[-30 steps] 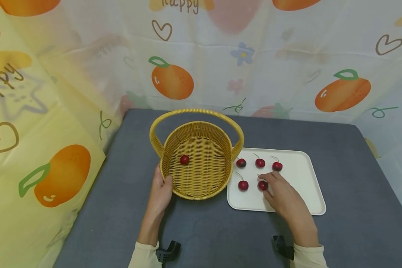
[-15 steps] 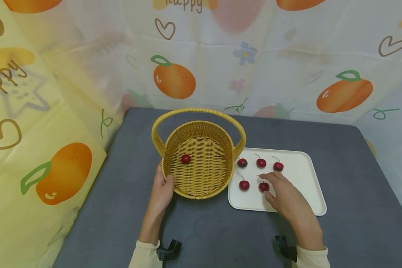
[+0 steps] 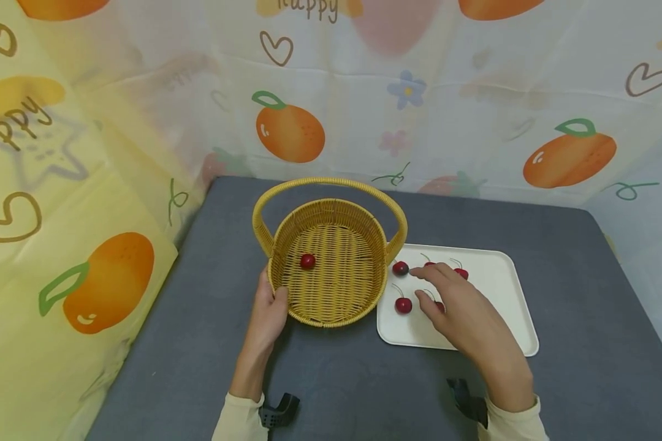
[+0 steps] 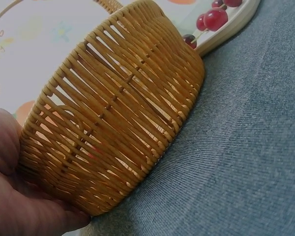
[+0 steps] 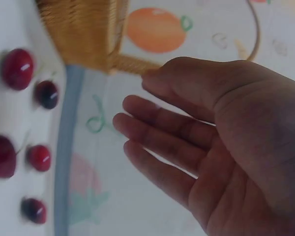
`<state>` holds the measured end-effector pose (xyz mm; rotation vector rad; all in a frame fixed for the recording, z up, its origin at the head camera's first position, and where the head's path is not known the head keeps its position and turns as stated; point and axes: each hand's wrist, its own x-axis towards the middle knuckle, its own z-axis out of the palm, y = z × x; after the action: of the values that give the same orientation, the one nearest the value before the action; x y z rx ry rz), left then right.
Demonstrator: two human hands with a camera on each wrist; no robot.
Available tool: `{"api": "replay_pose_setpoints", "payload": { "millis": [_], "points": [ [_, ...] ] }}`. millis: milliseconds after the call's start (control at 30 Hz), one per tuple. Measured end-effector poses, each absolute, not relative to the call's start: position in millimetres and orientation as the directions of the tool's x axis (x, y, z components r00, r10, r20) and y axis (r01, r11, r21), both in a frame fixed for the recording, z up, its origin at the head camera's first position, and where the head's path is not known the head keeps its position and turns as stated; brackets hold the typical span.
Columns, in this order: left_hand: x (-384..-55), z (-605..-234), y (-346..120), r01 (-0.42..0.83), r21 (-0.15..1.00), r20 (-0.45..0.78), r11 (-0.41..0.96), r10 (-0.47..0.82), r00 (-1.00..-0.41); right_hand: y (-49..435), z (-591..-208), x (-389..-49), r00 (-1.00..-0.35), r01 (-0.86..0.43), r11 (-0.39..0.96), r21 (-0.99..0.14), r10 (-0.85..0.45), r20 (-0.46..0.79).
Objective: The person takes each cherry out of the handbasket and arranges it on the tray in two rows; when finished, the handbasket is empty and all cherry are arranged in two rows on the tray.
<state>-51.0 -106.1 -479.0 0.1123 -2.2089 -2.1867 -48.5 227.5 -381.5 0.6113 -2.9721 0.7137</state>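
My left hand (image 3: 267,309) grips the side of a yellow wicker basket (image 3: 342,288) with a tall arched handle, the thumb over the rim. One red cherry (image 3: 308,261) lies inside on the weave. In the left wrist view the fingers of that hand curl under the basket wall (image 4: 113,103). To the right, my right hand (image 3: 469,312) hovers over a white tray (image 3: 504,275) with thumb and fingers apart; the right wrist view shows nothing between them. Several stemmed cherries sit on the tray, among them a near-left one (image 3: 403,305) and a back-left one (image 3: 400,268); others are partly hidden by the hand.
Basket and tray share a dark grey-blue tabletop (image 3: 353,380), the basket's right side overlapping the tray's left edge in the head view. A fruit-printed cloth (image 3: 353,110) hangs behind the table, and a yellowish one (image 3: 88,202) at the left.
My right hand has lifted away from the near-middle cherry, which stays on the tray, and shifted left with its fingers spread. The left hand keeps its hold on the basket.
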Motion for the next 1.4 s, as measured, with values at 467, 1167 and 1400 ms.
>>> {"api": "replay_pose_setpoints", "payload": {
  "millis": [467, 1167, 1400],
  "points": [
    [-52, -480, -106, -0.034, 0.999, -0.033, 0.005, -0.083, -0.996, 162, -340, -72, -0.838, -0.535, 0.736, -0.415, -0.527, 0.144],
    [-53, -479, -106, -0.064, 0.998, -0.061, 0.026, -0.094, -0.994, 70, -342, -140, -0.711, -0.678, 0.666, -0.310, -0.702, 0.048],
    [-52, -479, -107, -0.051, 0.999, -0.050, 0.015, -0.060, -0.997, 51, -362, -159, -0.661, -0.713, 0.644, -0.279, -0.749, -0.042]
  ]
}}
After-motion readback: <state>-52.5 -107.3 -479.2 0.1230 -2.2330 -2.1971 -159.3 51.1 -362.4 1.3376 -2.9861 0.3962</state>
